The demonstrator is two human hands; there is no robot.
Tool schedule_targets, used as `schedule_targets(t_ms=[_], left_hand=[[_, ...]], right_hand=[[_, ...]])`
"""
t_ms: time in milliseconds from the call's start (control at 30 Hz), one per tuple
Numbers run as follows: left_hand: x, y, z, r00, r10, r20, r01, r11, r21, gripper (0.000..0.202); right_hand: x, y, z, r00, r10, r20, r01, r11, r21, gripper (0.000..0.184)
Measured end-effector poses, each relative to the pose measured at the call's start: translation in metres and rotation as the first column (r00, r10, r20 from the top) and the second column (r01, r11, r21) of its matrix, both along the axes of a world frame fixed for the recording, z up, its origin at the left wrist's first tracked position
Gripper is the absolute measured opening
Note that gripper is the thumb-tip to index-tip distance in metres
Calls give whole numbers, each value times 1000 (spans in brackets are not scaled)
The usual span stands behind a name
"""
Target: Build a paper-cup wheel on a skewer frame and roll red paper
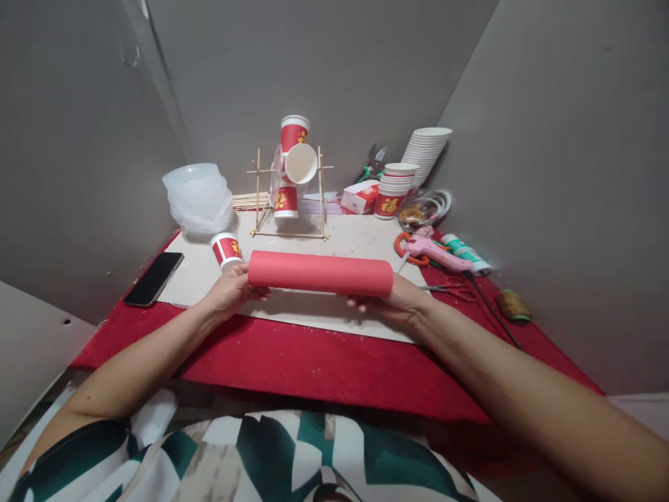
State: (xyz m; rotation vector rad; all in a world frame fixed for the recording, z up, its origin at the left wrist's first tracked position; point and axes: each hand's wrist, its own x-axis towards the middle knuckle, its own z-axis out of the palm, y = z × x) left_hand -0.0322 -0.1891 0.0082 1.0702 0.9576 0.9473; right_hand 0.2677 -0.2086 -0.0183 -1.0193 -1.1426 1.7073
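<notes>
A smooth red paper roll (320,272) lies crosswise between my hands, above the white board (313,310). At its left end, my left hand (235,287) is closed round it, with some fingertips showing below. My right hand (391,300) grips the other end; the roll hides part of that hand. A red and white paper cup (226,249) stands just behind my left hand. Further back rises a frame of thin wooden sticks (290,235), with several paper cups (302,164) fixed in it.
White plastic bowls (196,202) and a phone (154,279) are on the left. Stacked paper cups (396,188), pliers (375,162), a small box (359,197), a pink glue gun (436,251), red-handled scissors (457,288) and a twine spool (513,305) line the right. Grey walls enclose the red-covered table (313,359).
</notes>
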Motion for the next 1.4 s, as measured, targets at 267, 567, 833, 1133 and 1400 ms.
schedule_targets(t_ms=[267, 567, 833, 1133, 1400], left_hand=[[3, -3, 1, 996, -70, 58, 72, 997, -25, 29], [1, -5, 0, 965, -147, 217, 156, 987, -28, 44], [-3, -8, 2, 949, -185, 254, 193, 981, -5, 38], [-7, 0, -4, 960, -172, 221, 188, 981, -56, 40], [-8, 4, -14, 970, -220, 102, 227, 972, -57, 54]], right_hand=[[3, -3, 1, 995, -93, -36, 88, 988, -126, 15], [8, -5, -4, 987, -160, 13, 159, 966, -203, 18], [12, -5, -6, 984, -175, 13, 173, 954, -244, 22], [20, -4, -5, 967, -225, -116, 170, 917, -362, 26], [27, 0, -3, 948, -269, -171, 180, 894, -411, 22]])
